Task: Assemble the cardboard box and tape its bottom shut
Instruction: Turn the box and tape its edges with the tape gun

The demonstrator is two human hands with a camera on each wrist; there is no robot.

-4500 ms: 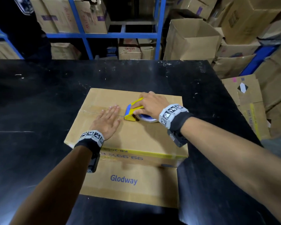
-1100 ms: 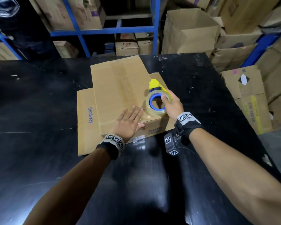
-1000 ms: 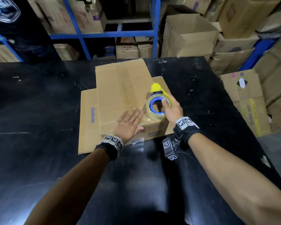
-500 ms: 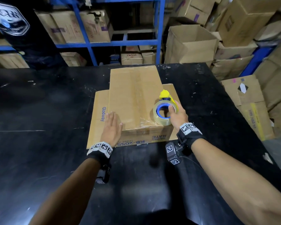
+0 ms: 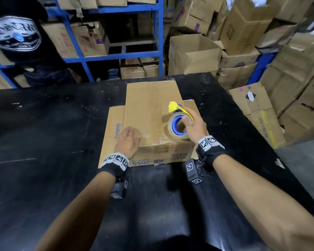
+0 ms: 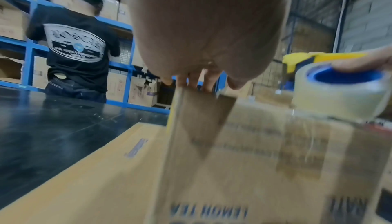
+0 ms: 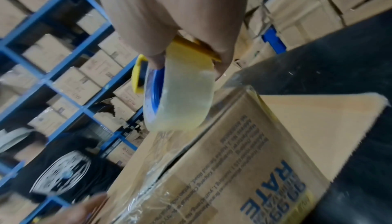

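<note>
Your cardboard box (image 5: 149, 113) sits upside down mid-table, toward the far edge, bottom flaps facing up. Your right hand (image 5: 194, 126) is clamped on the tape dispenser (image 5: 177, 126), roll standing at the box's near edge. Your left hand (image 5: 128, 140) lies flat, fingers straight, on the near-left corner. Watch it: the tape by the near edge looks wrinkled. Pull at an angle and I'd expect the strip to drift off the seam; ease that left palm and the box may skid across the black table (image 5: 43, 142).

The left hand (image 6: 203, 26) is laid flat, fingers extended, along the cardboard box (image 6: 244, 160)'s near-left top edge.
</note>
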